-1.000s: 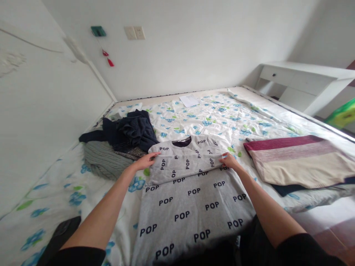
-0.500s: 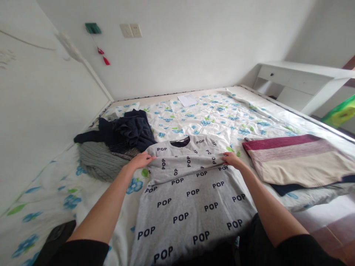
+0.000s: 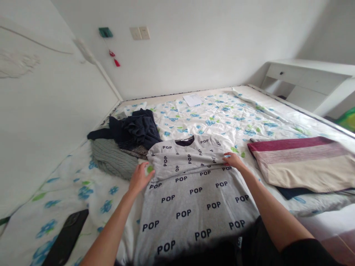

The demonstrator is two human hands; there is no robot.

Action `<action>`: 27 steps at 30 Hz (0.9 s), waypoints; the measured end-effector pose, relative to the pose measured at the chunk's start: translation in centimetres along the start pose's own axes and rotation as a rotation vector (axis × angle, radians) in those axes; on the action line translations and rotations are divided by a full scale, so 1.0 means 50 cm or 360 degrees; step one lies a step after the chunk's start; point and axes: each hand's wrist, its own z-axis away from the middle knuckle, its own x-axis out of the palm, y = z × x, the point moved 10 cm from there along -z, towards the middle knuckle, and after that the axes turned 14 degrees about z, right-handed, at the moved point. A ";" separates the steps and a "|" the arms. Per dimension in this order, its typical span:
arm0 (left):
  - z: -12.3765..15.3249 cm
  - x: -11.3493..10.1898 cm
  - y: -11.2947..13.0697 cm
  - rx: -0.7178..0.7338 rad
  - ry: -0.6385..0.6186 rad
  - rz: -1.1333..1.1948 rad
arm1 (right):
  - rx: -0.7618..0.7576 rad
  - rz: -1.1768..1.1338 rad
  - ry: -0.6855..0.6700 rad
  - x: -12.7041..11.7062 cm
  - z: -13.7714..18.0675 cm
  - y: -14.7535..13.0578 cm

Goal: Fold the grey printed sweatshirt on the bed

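A grey sweatshirt (image 3: 194,199) printed with "POP" lies flat on the floral bedsheet (image 3: 216,118), its sleeves folded across the chest. My left hand (image 3: 139,177) hovers at the sweatshirt's left edge, fingers spread, holding nothing. My right hand (image 3: 233,160) rests on the folded sleeve at the right edge, fingers pressed down on the fabric.
A pile of dark navy and grey knit clothes (image 3: 124,142) lies to the left of the sweatshirt. A folded maroon and cream striped sweater (image 3: 302,162) lies to the right. A black phone (image 3: 68,236) sits near the left. A white paper (image 3: 192,99) lies far back; a white desk (image 3: 310,79) stands right.
My left hand has let go of the sweatshirt's left shoulder and drawn back toward me along the left edge. My right hand has stayed on the right side.
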 end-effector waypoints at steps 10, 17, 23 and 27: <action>0.137 0.086 0.070 0.0017 -0.0482 -0.0187 | -0.0051 0.0081 0.0049 -0.005 0.007 -0.017; 0.089 0.073 0.083 0.0010 -0.0476 -0.0527 | -0.0073 -0.0011 0.0030 -0.010 0.007 -0.012; 0.085 0.040 0.054 -0.0062 -0.0391 -0.0340 | -0.0128 0.0015 0.0117 -0.033 -0.002 -0.004; 0.092 0.083 0.100 0.0176 -0.0476 -0.0193 | -0.0079 0.0122 0.0036 -0.016 0.002 0.006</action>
